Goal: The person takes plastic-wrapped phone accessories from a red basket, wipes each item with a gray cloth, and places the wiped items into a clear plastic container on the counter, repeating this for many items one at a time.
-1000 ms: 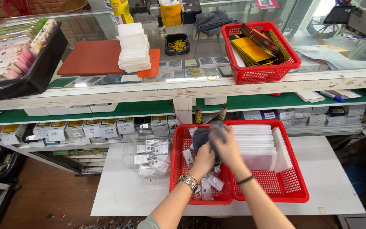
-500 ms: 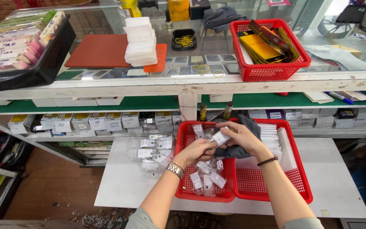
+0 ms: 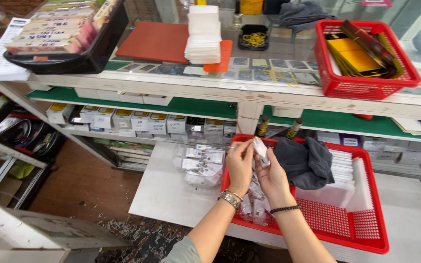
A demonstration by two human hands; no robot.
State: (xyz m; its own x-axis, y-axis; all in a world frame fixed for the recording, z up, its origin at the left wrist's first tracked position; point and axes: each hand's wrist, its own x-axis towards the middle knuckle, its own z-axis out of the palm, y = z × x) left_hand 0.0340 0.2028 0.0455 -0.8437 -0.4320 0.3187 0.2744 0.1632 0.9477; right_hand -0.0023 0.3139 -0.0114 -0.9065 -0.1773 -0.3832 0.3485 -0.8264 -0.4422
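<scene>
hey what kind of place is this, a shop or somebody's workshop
Probably a small phone-accessory or parts shop: a glass counter with flat items laid out under it, shelves of small labelled boxes, and red baskets of packaged stock.

Worn white-painted wooden counter (image 3: pixel 249 92) topped with glass, green-lined shelf (image 3: pixel 191 106) beneath, low white table (image 3: pixel 171 190), brown floor (image 3: pixel 93 180), chipped white bench (image 3: pixel 30 229) at left.

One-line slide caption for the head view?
Both hands, left hand and right hand, hold a small clear packet above a red basket.
</scene>
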